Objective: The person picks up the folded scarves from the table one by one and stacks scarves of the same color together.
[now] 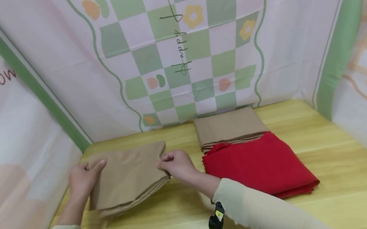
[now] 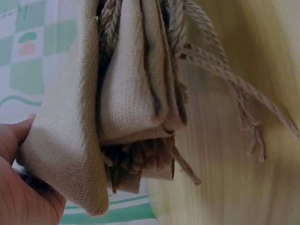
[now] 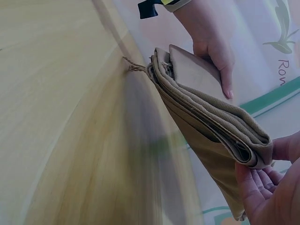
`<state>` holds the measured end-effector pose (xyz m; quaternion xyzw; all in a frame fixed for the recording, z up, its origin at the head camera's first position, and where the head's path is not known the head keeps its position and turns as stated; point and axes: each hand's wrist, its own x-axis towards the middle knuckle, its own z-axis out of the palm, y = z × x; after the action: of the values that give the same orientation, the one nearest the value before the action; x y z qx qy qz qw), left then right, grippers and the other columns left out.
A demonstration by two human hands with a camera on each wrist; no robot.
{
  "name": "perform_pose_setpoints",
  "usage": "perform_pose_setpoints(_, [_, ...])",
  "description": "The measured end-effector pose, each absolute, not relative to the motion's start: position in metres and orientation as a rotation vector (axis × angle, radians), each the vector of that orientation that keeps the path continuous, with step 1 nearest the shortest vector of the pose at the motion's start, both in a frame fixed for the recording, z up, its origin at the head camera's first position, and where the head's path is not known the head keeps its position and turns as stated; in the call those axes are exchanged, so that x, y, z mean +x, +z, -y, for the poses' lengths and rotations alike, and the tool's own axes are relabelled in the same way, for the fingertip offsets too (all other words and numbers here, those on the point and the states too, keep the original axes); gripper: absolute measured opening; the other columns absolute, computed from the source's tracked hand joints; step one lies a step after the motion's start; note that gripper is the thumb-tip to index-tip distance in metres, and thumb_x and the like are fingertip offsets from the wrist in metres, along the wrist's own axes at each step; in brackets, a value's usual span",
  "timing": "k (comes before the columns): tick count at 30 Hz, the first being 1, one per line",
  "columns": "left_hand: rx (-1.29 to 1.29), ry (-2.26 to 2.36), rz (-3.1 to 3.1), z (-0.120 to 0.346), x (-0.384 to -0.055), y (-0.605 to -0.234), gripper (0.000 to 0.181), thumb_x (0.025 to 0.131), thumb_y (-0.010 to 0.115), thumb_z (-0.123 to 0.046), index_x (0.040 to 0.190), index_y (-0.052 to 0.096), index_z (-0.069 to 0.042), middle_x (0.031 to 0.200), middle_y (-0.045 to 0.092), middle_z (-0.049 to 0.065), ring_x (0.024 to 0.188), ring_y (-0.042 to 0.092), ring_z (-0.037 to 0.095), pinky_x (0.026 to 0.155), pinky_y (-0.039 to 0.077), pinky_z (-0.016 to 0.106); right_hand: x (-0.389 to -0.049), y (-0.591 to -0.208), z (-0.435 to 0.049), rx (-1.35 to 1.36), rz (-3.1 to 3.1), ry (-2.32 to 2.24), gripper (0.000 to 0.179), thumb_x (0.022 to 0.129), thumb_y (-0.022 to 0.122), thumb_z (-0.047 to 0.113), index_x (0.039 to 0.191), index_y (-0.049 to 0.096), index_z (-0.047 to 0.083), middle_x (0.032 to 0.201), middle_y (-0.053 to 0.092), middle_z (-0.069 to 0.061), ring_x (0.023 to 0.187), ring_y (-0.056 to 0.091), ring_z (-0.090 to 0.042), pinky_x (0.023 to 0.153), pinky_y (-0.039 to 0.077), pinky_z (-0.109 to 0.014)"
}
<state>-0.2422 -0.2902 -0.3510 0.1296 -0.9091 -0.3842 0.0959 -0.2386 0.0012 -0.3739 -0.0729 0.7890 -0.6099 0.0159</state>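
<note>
A folded tan scarf [image 1: 129, 176] with twisted fringe is held between both hands at the left of the table. My left hand [image 1: 82, 179] grips its left edge, thumb lying on top. On the opposite edge, my right hand [image 1: 179, 165] pinches the folded layers between thumb and fingers. The near edge of the scarf hangs close over the table, its shadow beneath. In the left wrist view, fringe strands [image 2: 220, 75] dangle from the stacked folds. The right wrist view shows the layered folds [image 3: 211, 112] end-on, with fingers below them and the thumb at their end.
A folded red cloth [image 1: 256, 166] with fringe lies on the right of the wooden table [image 1: 345, 178]. Behind it, partly covered, rests another folded tan cloth [image 1: 228, 125]. Printed curtains [image 1: 168, 54] enclose the table at the back and sides.
</note>
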Motion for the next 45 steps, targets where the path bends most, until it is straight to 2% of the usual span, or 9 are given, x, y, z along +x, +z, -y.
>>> perform_pose_setpoints(3, [0.372,-1.146,2.707,0.287,-0.245,-0.352,0.087,0.089,0.063,-0.053,0.135,0.041,0.018,0.14,0.036,0.038,0.126,0.04,0.049,0.097,0.041,0.057,-0.238,-0.376,-0.005,-0.227,-2.449,-1.9,0.016,0.083,0.077,0.017,0.088,0.073,0.003,0.086,0.069,-0.002,0.078,0.06,-0.013,0.068,0.051,-0.028])
perform_pose_setpoints(4, [0.379,-1.143,2.704,0.286,-0.246,-0.353,0.084,0.089,0.064,-0.053,0.131,0.047,0.018,0.134,0.043,0.038,0.122,0.044,0.049,0.095,0.044,0.055,-0.237,-0.376,-0.007,-0.223,-2.445,-1.902,0.016,0.083,0.077,0.017,0.088,0.073,0.002,0.086,0.069,-0.003,0.078,0.06,-0.013,0.068,0.051,-0.028])
perform_pose_setpoints(15, [0.317,-1.134,2.673,0.275,-0.252,-0.361,0.075,0.089,0.066,-0.049,0.124,0.055,0.017,0.132,0.047,0.037,0.111,0.055,0.044,0.086,0.05,0.053,-0.232,-0.381,-0.019,-0.156,-2.472,-1.902,0.019,0.082,0.077,0.019,0.09,0.074,0.002,0.09,0.07,-0.004,0.084,0.06,-0.015,0.073,0.051,-0.031])
perform_pose_setpoints(17, [0.305,-1.121,2.656,0.273,-0.253,-0.364,0.064,0.089,0.068,-0.046,0.111,0.062,0.014,0.121,0.056,0.035,0.094,0.06,0.038,0.075,0.053,0.046,-0.231,-0.382,-0.02,-0.138,-2.475,-1.906,0.019,0.082,0.077,0.019,0.09,0.074,0.002,0.09,0.07,-0.004,0.084,0.06,-0.015,0.072,0.051,-0.03])
perform_pose_setpoints(19, [0.302,-1.123,2.645,0.272,-0.254,-0.366,0.054,0.088,0.069,-0.044,0.09,0.061,0.009,0.094,0.063,0.029,0.072,0.056,0.028,0.061,0.05,0.039,-0.231,-0.384,-0.022,-0.122,-2.48,-1.908,0.019,0.082,0.077,0.019,0.09,0.074,0.002,0.089,0.069,-0.004,0.083,0.059,-0.015,0.071,0.05,-0.03])
perform_pose_setpoints(21, [0.297,-1.116,2.627,0.27,-0.256,-0.369,0.051,0.088,0.071,-0.043,0.073,0.05,0.001,0.071,0.055,0.015,0.059,0.041,0.018,0.051,0.04,0.032,-0.231,-0.386,-0.023,-0.108,-2.48,-1.91,0.019,0.082,0.077,0.018,0.089,0.074,0.001,0.089,0.069,-0.004,0.083,0.059,-0.015,0.07,0.05,-0.029])
perform_pose_setpoints(24, [0.295,-1.126,2.623,0.268,-0.257,-0.372,0.053,0.087,0.072,-0.043,0.067,0.041,-0.005,0.059,0.037,0.002,0.054,0.033,0.014,0.047,0.034,0.03,-0.23,-0.389,-0.025,-0.083,-2.466,-1.919,0.018,0.082,0.077,0.018,0.089,0.074,0.002,0.088,0.069,-0.004,0.083,0.059,-0.015,0.07,0.049,-0.029])
perform_pose_setpoints(29, [0.275,-1.132,2.631,0.265,-0.258,-0.373,0.05,0.087,0.072,-0.043,0.069,0.05,-0.002,0.057,0.038,0.001,0.053,0.037,0.014,0.047,0.037,0.03,-0.23,-0.392,-0.028,-0.073,-2.477,-1.917,0.017,0.083,0.077,0.017,0.088,0.074,0.002,0.087,0.069,-0.004,0.083,0.059,-0.017,0.069,0.049,-0.03])
perform_pose_setpoints(45, [0.295,-1.191,2.642,0.262,-0.264,-0.386,0.05,0.087,0.073,-0.039,0.063,0.043,-0.006,0.054,0.036,-0.001,0.051,0.036,0.013,0.046,0.036,0.028,-0.228,-0.408,-0.03,-0.097,-2.556,-1.855,0.012,0.08,0.077,0.011,0.082,0.074,0.0,0.077,0.068,-0.002,0.071,0.055,-0.012,0.061,0.047,-0.027])
